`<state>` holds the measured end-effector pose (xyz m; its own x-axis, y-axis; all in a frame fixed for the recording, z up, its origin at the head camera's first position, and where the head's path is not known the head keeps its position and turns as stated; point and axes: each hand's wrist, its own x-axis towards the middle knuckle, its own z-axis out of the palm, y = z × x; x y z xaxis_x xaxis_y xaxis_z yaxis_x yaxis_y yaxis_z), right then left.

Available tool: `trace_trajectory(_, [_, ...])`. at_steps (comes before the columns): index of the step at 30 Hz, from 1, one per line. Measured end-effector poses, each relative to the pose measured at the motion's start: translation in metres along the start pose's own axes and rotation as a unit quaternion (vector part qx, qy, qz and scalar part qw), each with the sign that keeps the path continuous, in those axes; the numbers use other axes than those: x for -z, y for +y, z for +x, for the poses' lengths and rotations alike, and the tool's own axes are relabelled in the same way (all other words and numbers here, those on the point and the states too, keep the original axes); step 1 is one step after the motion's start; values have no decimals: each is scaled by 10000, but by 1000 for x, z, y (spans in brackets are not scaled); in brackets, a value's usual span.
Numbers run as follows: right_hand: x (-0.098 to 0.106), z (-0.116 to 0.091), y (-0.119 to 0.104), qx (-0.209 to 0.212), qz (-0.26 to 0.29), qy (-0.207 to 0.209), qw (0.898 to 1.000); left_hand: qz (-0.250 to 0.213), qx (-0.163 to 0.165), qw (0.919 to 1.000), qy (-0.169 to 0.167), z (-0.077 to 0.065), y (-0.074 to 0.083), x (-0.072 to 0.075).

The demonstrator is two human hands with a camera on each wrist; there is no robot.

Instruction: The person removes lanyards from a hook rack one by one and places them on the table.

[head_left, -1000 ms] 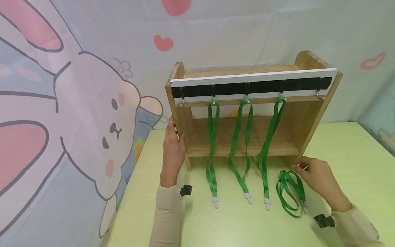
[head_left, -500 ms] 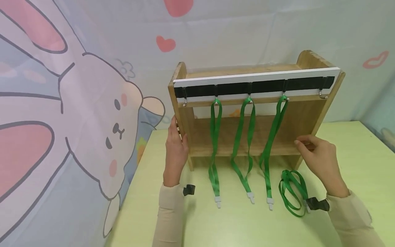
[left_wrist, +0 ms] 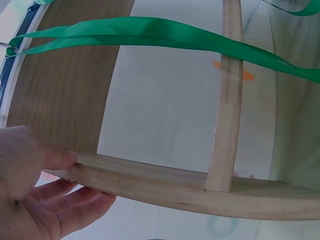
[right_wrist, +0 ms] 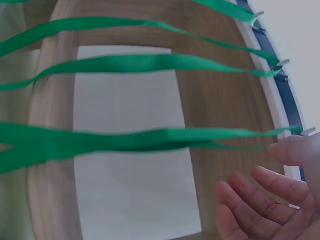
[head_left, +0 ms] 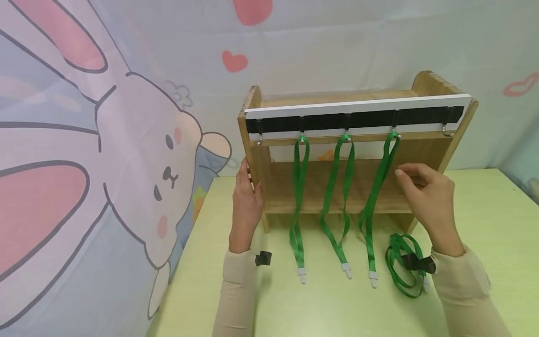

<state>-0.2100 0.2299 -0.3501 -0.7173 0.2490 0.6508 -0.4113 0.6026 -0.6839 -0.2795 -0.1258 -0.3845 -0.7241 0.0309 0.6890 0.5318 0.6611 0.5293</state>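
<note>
A wooden shelf (head_left: 337,206) bears a white rail with a black strip (head_left: 370,119) and metal hooks. Three green lanyards hang from its middle hooks: a left one (head_left: 300,187), a middle one (head_left: 330,187) and a right one (head_left: 372,196). My left hand (head_left: 247,206) grips the shelf's left side panel, thumb on one face and fingers on the other in the left wrist view. In front of the shelf's right part, my right hand (head_left: 431,199) holds nothing, its fingers loosely bent. Its thumb (right_wrist: 295,150) overlaps the right lanyard's upper end in the right wrist view.
A looped green lanyard (head_left: 392,262) lies on the pale green table (head_left: 320,309), partly behind the right wrist's black camera mount (head_left: 421,263). Two more hooks are at the rail's ends, one left (head_left: 259,139) and one right (head_left: 447,132). A patterned cloth (head_left: 316,51) hangs behind.
My right hand has risen from beside the looped lanyard to in front of the shelf, close to the right hanging lanyard. My left hand keeps its grip; the whole view has shifted slightly.
</note>
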Motion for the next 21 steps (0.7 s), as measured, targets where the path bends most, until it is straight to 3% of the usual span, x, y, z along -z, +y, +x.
trace_trajectory(5, [-11,4,-10,96,346,59,9993,41,-90,9999,26,-1,-1,-2])
trace_trajectory(21, [-23,24,-23,605,145,260,9977,12,-139,9999,67,-1,0,-1])
